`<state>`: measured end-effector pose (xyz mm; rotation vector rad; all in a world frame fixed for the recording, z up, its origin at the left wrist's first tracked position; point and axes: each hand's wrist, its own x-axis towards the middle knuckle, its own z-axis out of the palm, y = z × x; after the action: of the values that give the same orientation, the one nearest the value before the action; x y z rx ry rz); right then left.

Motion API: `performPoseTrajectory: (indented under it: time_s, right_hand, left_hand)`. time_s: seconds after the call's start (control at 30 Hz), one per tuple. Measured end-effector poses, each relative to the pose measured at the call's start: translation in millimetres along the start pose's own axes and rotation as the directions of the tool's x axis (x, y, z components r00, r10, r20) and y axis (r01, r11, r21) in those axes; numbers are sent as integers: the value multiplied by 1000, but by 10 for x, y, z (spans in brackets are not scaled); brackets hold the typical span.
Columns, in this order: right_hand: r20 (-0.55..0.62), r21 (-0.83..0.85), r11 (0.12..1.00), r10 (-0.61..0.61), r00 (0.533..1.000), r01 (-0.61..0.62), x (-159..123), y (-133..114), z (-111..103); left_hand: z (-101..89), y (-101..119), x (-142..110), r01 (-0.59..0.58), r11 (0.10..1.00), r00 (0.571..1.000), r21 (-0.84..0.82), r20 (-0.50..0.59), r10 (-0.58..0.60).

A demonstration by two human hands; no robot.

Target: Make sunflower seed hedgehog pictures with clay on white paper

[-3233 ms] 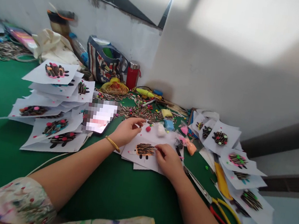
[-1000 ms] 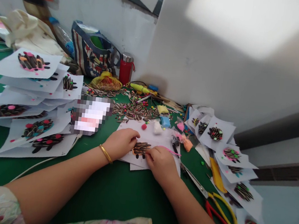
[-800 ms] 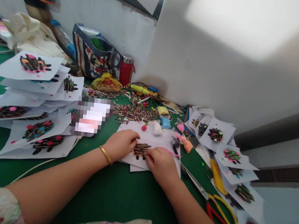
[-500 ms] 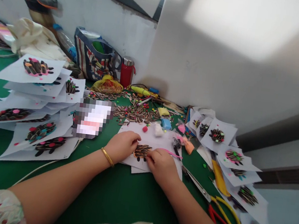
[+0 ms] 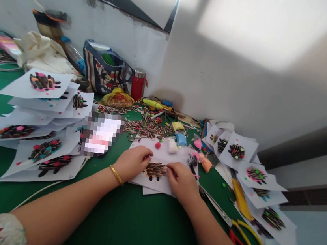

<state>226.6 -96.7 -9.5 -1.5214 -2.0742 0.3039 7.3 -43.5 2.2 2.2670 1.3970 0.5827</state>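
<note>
A small hedgehog-like figure of striped sunflower seeds (image 5: 155,169) with dark oval feet lies on a white paper sheet (image 5: 141,180) before me. At the figure's upper left, my left hand (image 5: 133,162) rests on the sheet, thumb and fingers curled together; whatever they may hold is hidden. My right hand (image 5: 184,181) is at the figure's right edge, its fingertips pinched at the seeds. What sits in that pinch is too small to make out. Beyond the hands, a red clay ball (image 5: 158,144) and a white clay lump (image 5: 172,146) sit on the sheet.
Loose sunflower seeds (image 5: 146,128) spread behind the sheet. Blue (image 5: 181,139) and orange clay packs (image 5: 205,164) lie nearby. Scissors (image 5: 230,222) are beside my right forearm. Finished seed pictures (image 5: 35,83) pile up left, others (image 5: 276,220) right. A blurred-out phone-like object (image 5: 102,135) lies left.
My right hand has shifted slightly right, uncovering more of the seed figure's right side. My left hand stays nearly in place. The view has tilted a little.
</note>
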Motion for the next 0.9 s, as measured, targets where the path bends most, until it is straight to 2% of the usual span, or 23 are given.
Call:
performPoseTrajectory:
  time_s: [0.13,0.27,0.3,0.6,0.9]
  right_hand:
    - [8,25,999,34,999,-34,2,18,10]
    - [18,29,998,50,999,-50,6,-2,-6]
    - [17,30,999,44,999,-45,7,-7,-10]
    - [7,53,999,-10,1000,10,16,-10,-20]
    - [-7,41,999,-11,1000,12,13,-22,-27]
  left_hand:
    - [-71,-56,146,-15,992,995,129,-100,28]
    - [-128,-80,427,52,924,998,379,-49,-36]
    - [-127,-81,497,58,916,998,398,-43,-44]
    - [-63,-139,872,80,883,996,463,-3,-88]
    - [-84,-122,891,2,889,1000,458,24,-15]
